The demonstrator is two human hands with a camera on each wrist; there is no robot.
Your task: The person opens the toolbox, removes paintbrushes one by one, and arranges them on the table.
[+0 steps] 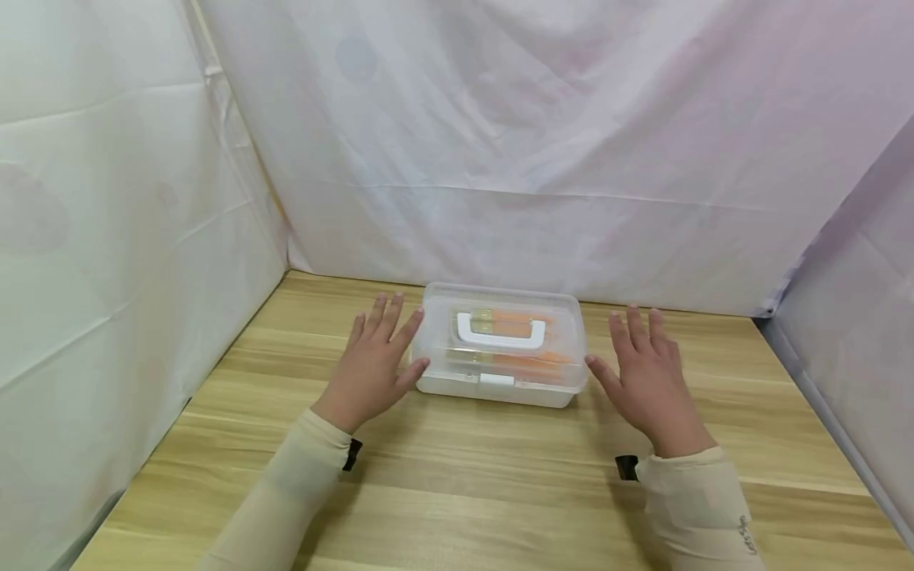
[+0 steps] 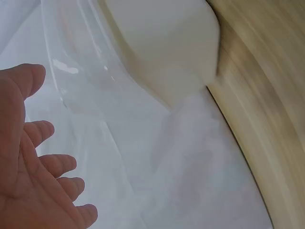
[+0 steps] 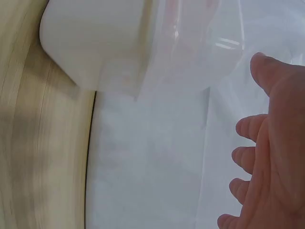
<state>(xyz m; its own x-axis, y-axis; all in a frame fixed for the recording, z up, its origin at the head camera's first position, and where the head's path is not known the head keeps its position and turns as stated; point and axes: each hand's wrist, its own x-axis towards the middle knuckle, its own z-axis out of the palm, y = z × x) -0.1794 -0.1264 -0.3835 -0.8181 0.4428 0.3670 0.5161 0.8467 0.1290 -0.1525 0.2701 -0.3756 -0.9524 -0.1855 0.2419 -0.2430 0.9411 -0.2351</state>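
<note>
A plastic box (image 1: 500,341) with a see-through lid, a white carry handle (image 1: 501,341) and a white front latch (image 1: 497,380) stands on the table. Orange-handled items (image 1: 524,365) show through the lid; their kind is too blurred to tell. To the left of the box is my left hand (image 1: 374,365), fingers spread, holding nothing. My right hand (image 1: 646,377) hovers at the other side, fingers likewise extended and nothing in it. Both wrist views show a box end (image 2: 167,38) (image 3: 100,43) with the hand a little apart from it.
The wood-grain table (image 1: 457,484) carries the box near its back edge. A pale cloth (image 1: 500,143) hangs behind, and more cloth walls the left (image 1: 107,222) and right (image 1: 864,230) sides. Dark straps (image 1: 627,468) show at both wrists.
</note>
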